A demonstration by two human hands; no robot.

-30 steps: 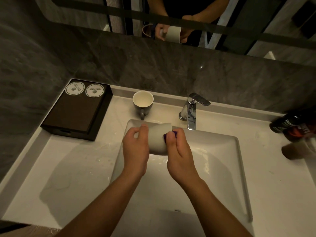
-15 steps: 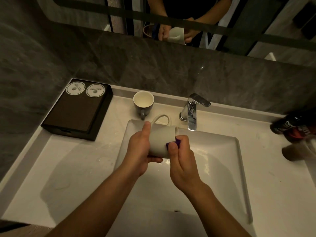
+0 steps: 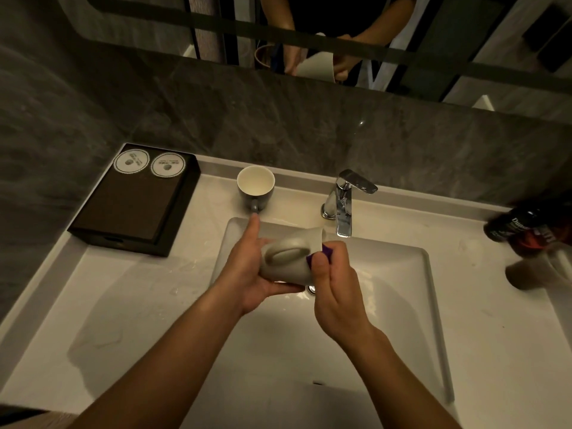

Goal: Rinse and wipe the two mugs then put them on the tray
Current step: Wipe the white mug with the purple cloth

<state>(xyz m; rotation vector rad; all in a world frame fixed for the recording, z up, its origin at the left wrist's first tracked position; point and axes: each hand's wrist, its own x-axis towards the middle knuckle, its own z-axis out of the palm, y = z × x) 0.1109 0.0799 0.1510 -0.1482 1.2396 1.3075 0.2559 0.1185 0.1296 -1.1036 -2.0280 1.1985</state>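
Over the sink basin (image 3: 387, 305) my left hand (image 3: 247, 274) holds a pale mug (image 3: 288, 258) on its side, handle turned up toward me and mouth pointing right toward the tap. My right hand (image 3: 334, 283) pinches a purple cloth (image 3: 322, 252) against the mug's rim. A second mug (image 3: 256, 188), dark outside and white inside, stands upright on the counter behind the basin, handle toward me. The dark tray (image 3: 130, 212) sits at the back left of the counter with two round paper coasters (image 3: 150, 164) on its far end.
A chrome tap (image 3: 343, 202) stands behind the basin with no water running. Dark bottles (image 3: 526, 230) lie at the right edge of the white counter (image 3: 139, 305). Water drops lie on the counter left of the basin. A mirror above reflects my hands.
My left hand has rolled the pale mug, so its handle went from hidden, to pointing away, to facing up toward me. The right hand stayed at the rim with the cloth.
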